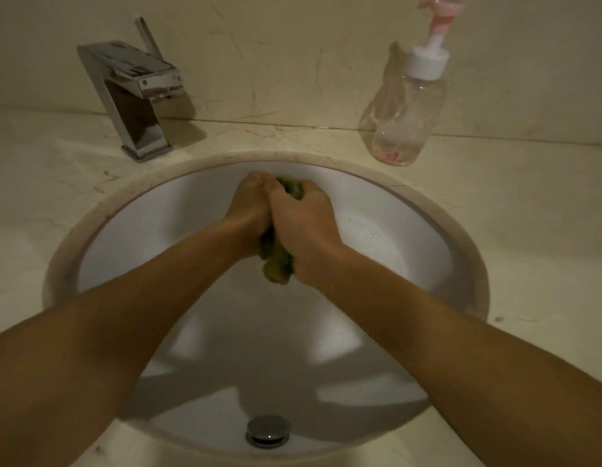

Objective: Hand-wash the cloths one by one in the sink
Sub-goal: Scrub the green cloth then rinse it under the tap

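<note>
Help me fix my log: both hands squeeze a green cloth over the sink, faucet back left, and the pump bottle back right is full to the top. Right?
No. The head view shows the pump bottle nearly empty, only a little pink liquid at its bottom. The rest holds.

Arms extended fwd; L hand point(247, 210), R hand point(303, 224) touching side by side, fingers curled round cloth point(276, 264).
</note>
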Demonstrator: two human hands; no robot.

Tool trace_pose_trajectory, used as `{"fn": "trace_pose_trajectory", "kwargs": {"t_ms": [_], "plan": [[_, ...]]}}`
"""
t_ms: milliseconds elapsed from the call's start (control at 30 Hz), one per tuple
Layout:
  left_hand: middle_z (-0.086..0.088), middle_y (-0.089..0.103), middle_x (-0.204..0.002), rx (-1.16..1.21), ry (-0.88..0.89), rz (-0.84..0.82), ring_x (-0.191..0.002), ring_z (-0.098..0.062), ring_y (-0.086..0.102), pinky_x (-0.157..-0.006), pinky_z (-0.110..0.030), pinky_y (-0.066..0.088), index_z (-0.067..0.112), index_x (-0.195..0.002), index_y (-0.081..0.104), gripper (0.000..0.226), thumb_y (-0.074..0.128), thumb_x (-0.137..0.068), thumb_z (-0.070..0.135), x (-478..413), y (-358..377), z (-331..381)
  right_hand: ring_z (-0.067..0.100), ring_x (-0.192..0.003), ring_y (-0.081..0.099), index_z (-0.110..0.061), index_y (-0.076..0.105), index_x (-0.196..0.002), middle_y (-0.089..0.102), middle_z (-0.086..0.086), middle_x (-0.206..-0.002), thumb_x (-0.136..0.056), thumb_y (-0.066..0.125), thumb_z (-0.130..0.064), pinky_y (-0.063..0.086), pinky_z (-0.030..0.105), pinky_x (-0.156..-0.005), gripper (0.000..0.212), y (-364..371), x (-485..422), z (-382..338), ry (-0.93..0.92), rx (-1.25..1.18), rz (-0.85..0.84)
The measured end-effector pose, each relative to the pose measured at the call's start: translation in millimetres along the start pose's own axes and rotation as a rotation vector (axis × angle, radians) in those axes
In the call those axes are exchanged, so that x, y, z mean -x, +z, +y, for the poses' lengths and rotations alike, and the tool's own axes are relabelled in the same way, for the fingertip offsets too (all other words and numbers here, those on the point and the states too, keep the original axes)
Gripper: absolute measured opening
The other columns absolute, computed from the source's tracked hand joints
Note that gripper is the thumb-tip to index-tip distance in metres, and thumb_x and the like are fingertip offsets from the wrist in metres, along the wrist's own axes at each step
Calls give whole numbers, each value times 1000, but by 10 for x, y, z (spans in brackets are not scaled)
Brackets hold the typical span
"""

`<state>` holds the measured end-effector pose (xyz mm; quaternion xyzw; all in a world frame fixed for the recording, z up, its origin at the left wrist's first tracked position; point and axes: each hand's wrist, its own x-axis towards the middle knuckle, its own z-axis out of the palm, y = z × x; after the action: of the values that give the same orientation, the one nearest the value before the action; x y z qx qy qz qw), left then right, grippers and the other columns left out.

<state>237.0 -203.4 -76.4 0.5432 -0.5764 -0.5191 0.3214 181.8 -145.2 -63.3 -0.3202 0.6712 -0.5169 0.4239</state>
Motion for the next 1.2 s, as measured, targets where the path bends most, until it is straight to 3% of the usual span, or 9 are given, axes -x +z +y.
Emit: {"fn": "trace_pose_trajectory", "kwargs": {"t_ms": [233,400,533,633,767,933,1067,1133,1200], "plan": [[-4,66,-103,-23,117,-53,-94,-14,66,-87,-30,55,13,-115,57,27,33,-109,24,205,218,119,19,-82,72,-14,68,-109,73,7,-92,-109,43,-41,54,25,-63,37,-205,-247,-72,92,41,156],[-2,61,-87,45,113,-63,-73,-12,58,-61,-24,50,15,-92,55,27,35,-109,21,83,-144,32,24,-76,73,-16,59,-122,71,11,-98,-105,54,-43,64,37,-65,33,78,23,25,55,-42,-28],[-11,69,-104,-46,-26,-133,-88,-22,67,-69,-33,56,14,-112,64,32,36,-108,27,60,-46,117,27,-87,73,-12,69,-108,75,11,-93,-104,56,-41,62,39,-78,32,-249,-237,-115,153,-7,-6],[-15,66,-104,-474,-86,-321,-85,-26,64,-76,-39,55,12,-109,62,44,33,-108,44,18,-188,88,30,-98,67,-8,65,-117,68,13,-107,-103,57,-43,53,38,-82,40,-558,-479,-44,189,454,-21],[-4,58,-119,-1065,240,-304,-109,-29,57,-98,-41,46,11,-122,58,38,54,-101,42,-108,-403,-142,26,-108,58,-15,58,-121,58,3,-116,-100,58,-46,50,42,-89,37,-580,-545,124,-128,1111,-120],[-11,67,-88,-1208,306,-417,-74,-26,61,-74,-49,57,18,-80,63,23,63,-88,40,-212,-329,-309,26,-89,64,-20,65,-95,66,4,-99,-95,60,-32,53,32,-71,13,-350,-428,289,-53,1420,-633],[-5,54,-135,-1377,224,-555,-118,-27,55,-100,-46,49,26,-128,58,90,44,-60,83,-251,-324,-485,33,-148,31,-23,38,-155,35,7,-160,-95,64,-38,33,61,-115,68,-427,-457,417,-123,1572,-430],[-2,39,-151,-1414,204,-511,-134,-30,44,-107,-48,43,31,-144,46,116,35,-44,90,-300,-354,-544,33,-144,38,-21,40,-153,40,9,-156,-96,65,-30,38,56,-113,63,-412,-399,371,-131,1555,-419],[0,47,-147,-1371,237,-516,-129,-29,51,-103,-44,46,34,-141,48,97,56,-57,82,-286,-369,-511,30,-118,59,-17,52,-143,59,9,-133,-97,66,-26,51,39,-94,49,-336,-318,338,-133,1496,-519]]}}
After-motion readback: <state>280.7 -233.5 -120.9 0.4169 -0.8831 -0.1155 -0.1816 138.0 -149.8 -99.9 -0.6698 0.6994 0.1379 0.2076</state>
